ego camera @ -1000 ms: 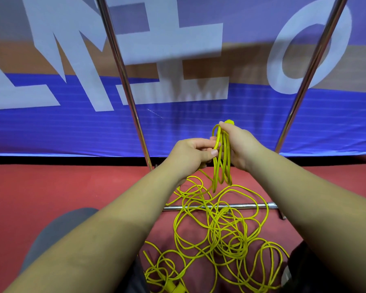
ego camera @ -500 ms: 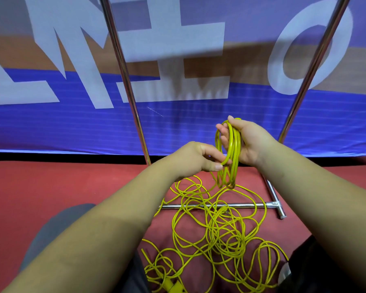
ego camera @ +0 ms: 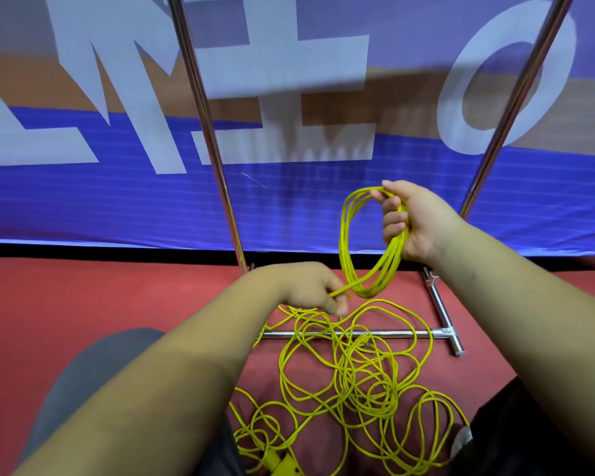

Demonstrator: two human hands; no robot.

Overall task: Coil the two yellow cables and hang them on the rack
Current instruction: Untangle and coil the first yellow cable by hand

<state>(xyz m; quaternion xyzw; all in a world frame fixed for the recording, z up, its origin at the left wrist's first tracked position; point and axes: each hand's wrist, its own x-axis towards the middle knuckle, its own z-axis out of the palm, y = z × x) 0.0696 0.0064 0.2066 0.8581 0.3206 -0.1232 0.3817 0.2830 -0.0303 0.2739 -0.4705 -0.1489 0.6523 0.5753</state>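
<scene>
My right hand (ego camera: 414,223) grips a small coil of yellow cable (ego camera: 346,242) by its upper right side, and the loops hang down in an oval. Lower and to the left, my left hand (ego camera: 310,286) pinches the strand that runs out of the coil's bottom. That strand leads down into a loose tangle of yellow cable (ego camera: 354,383) spread on the red floor. A yellow plug block (ego camera: 282,463) lies at the bottom edge. The chrome rack shows as two upright poles (ego camera: 213,142) and a base bar (ego camera: 392,333) that the tangle lies across.
A blue banner with large white letters (ego camera: 117,201) hangs behind the rack. The rack's right foot bar (ego camera: 442,310) runs along the red floor (ego camera: 83,304). My grey-clad knee (ego camera: 93,379) is at the lower left, dark clothing at the lower right.
My right hand has lifted the coil up and to the right, and its loops have opened wider. My left hand has dropped lower and left, drawing the strand out from the coil.
</scene>
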